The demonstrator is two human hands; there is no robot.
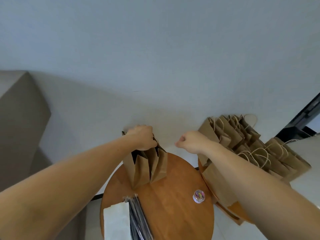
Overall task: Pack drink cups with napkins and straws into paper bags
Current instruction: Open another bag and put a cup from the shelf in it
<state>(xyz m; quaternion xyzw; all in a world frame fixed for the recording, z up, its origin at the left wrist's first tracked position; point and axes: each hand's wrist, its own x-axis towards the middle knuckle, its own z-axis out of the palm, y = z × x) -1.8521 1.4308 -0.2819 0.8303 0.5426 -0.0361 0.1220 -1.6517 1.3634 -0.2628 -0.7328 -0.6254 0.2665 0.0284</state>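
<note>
Bag (150,168): upright on counter (173,210), top gripped by left hand (142,137); right hand (192,142): curled, seemingly empty, just right of bag mouth, nearer the stack (251,144).

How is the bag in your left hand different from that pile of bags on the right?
The held bag stands upright on the table, gripped at its top by the left hand; the pile lies slumped. The held bag's pleated sides fan apart; the pile's bags are folded flat. The pile's string handles show; the held bag's are mostly hidden. Both are brown paper.
</note>
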